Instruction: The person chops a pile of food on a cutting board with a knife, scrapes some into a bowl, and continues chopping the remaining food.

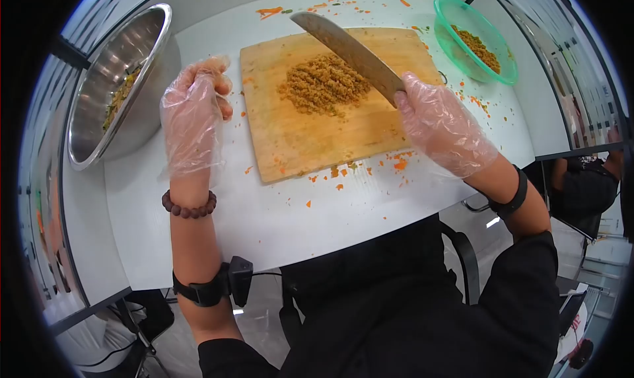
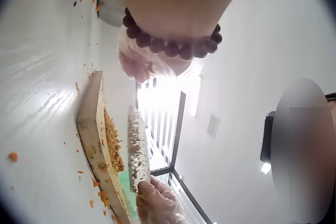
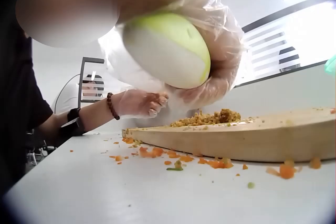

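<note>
My gloved right hand (image 1: 446,123) grips a kitchen knife (image 1: 350,53) whose broad blade slants up to the left over the cutting board (image 1: 277,140). In the right wrist view the knife's thick green-and-white handle end (image 3: 170,50) sticks out of the fist. Beneath the blade lies a heap of finely chopped brown food (image 1: 320,87) with bits of green in it. My gloved left hand (image 1: 195,110) is raised left of the board, its fingers loosely bent and nothing seen in them. A clear plastic glove covers each hand.
A steel bowl (image 1: 165,47) with some chopped food stands tilted at the left. At the back right is a green plastic basket (image 1: 446,31) holding more chopped food. Orange carrot bits (image 1: 399,163) lie scattered on the white table (image 1: 264,232) around the board.
</note>
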### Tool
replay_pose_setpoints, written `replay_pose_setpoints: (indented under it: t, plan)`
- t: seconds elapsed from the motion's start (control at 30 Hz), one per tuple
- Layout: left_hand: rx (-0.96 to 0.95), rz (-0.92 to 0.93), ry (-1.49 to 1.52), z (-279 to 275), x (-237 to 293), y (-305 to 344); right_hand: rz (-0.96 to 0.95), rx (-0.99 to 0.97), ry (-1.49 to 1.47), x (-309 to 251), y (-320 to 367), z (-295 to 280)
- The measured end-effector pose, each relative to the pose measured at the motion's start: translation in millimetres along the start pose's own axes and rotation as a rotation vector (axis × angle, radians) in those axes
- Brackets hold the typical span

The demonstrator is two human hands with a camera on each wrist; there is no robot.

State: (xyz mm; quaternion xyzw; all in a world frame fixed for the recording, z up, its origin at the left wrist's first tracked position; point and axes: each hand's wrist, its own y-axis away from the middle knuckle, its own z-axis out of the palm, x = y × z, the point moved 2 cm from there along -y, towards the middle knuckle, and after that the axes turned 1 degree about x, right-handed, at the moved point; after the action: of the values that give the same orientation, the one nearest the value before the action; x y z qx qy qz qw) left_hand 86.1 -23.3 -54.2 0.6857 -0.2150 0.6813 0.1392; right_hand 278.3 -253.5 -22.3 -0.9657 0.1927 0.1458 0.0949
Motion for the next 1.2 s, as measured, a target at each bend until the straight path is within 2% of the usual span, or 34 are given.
replay_pose_setpoints:
  t: [0.1, 0.17, 0.23, 0.3, 0.4, 0.5, 0.6, 0.7, 0.8, 0.9, 1.0, 1.1, 1.2]
  plan:
    - [0.008, 0.010, -0.040, 0.9, 2.7, 2.3, 0.001, -0.150, 0.067, 12.8, -1.7, 3.1]
    - [0.001, 0.004, -0.037, 1.6, 3.0, 1.0, -0.070, -0.024, 0.061, 11.1, 1.2, -2.7]
    - [0.006, -0.001, -0.029, -1.0, 0.6, 2.0, -0.067, -0.021, 0.063, 13.0, 1.6, -1.5]
    - [-0.001, 0.005, -0.014, -0.9, -1.6, 0.5, 0.029, -0.127, 0.076, 21.2, 2.4, 4.2]
    - [0.009, -0.002, -0.041, 0.3, 1.1, 0.0, 0.055, -0.030, 0.039, 23.1, 5.6, -0.4]
    - [-0.012, 0.004, -0.016, -0.2, -0.6, 0.2, 0.114, -0.161, 0.079, 26.3, 6.3, -4.3]
    - [0.017, -0.011, -0.057, 0.7, 0.3, -0.5, 0.053, 0.059, 0.076, 29.7, 11.5, -4.9]
    - [0.000, -0.009, -0.040, 0.5, 1.6, 0.7, 0.054, -0.100, 0.129, 38.6, 11.6, -1.9]
    - [0.001, 0.002, -0.055, -1.8, -1.7, -2.2, 0.137, -0.029, 0.073, 35.8, 12.0, -7.7]
    - [-0.006, 0.006, -0.034, -1.8, -4.2, -3.4, 0.063, -0.043, 0.132, 38.7, 17.4, -5.8]
    - [0.005, 0.004, -0.050, -1.3, -1.9, -2.2, 0.137, 0.013, 0.143, 36.4, 17.1, -10.6]
    - [-0.016, 0.002, -0.012, -2.1, -5.2, -3.3, 0.197, -0.137, 0.153, 41.8, 13.1, -11.2]
    - [-0.011, 0.005, -0.043, -2.5, -5.7, -4.4, 0.274, -0.097, 0.081, 35.3, 13.2, -16.4]
